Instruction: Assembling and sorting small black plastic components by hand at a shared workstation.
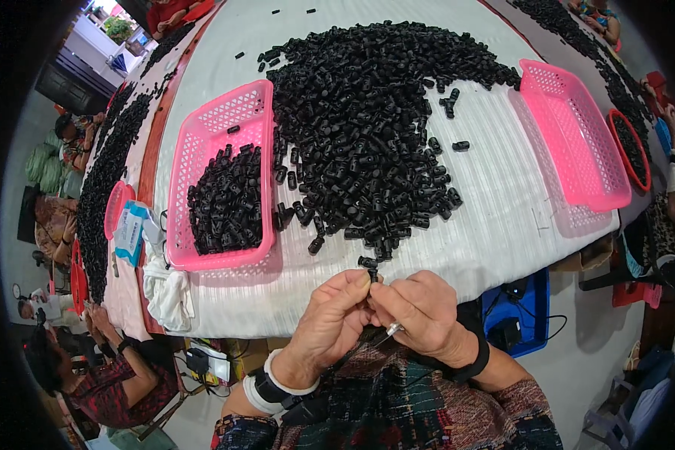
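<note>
My left hand and my right hand meet at the table's near edge, fingertips pinched together on a small black plastic part. My right hand also holds a thin silver tool under its fingers. A large pile of the same black plastic parts lies on the white table cover just beyond my hands. A pink basket to the left holds several of these black parts.
An empty pink basket sits at the right, a red one past it. White cloth and a blue packet lie left. Other people work at neighbouring tables at left and right. A blue crate stands under the table.
</note>
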Available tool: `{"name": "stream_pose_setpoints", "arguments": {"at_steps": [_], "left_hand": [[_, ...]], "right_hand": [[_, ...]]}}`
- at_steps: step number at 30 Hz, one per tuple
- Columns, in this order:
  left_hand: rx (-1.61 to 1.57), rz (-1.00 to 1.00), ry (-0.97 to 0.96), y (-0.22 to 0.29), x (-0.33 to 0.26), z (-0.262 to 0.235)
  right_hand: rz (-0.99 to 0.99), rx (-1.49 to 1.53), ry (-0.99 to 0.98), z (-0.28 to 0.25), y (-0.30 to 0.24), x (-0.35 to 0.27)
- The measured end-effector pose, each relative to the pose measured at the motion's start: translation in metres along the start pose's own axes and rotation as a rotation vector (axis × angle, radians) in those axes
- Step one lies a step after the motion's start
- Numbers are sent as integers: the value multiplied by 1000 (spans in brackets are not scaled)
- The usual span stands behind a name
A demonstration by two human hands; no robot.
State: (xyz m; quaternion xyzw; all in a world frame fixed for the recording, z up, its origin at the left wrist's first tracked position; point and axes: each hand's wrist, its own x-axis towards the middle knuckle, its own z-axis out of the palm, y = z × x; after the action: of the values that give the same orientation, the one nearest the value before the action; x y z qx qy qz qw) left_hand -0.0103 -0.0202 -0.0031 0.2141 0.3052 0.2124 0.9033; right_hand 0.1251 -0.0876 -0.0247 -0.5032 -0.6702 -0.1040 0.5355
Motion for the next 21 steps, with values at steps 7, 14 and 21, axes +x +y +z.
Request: {"name": "stream_pose_setpoints", "arguments": {"at_steps": [7,14,21], "left_hand": [[32,29,-40,2,-3,1],[35,12,60,0,-2,6],[98,-26,-2,12,-5,6]], "right_hand": [[13,-51,8,-1,-3,4],[6,-39,-23,-6,-6,1],[557,495,-193,-24,-3,15]]}}
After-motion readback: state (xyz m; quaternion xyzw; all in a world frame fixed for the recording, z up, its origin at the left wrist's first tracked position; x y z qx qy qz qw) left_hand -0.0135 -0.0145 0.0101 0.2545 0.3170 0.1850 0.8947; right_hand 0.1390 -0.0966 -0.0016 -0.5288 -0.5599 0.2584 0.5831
